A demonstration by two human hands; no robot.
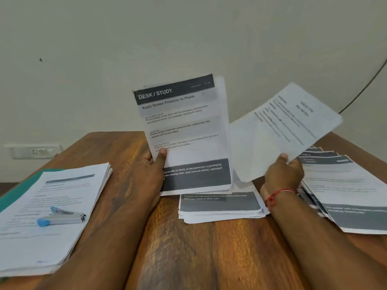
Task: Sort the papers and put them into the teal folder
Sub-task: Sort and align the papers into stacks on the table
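My left hand (154, 170) grips a thick bundle of papers (184, 130) upright above the desk; its top sheet is headed "DESK / STUDY". My right hand (283, 174) pinches a single printed sheet (280, 130) by its lower edge and holds it tilted to the right of the bundle. The teal folder (18, 191) lies at the left, mostly hidden under a stack of papers (50, 216). A small pile of sheets (219, 206) lies flat under the bundle. A fanned pile of papers (345, 189) lies at the right.
A metal stapler with a blue tip (62, 217) lies on the left stack. The wooden desk (188, 248) stands against a pale wall. A wall socket (33, 151) is at the left, and a dark cable (364, 88) curves down the wall at the right.
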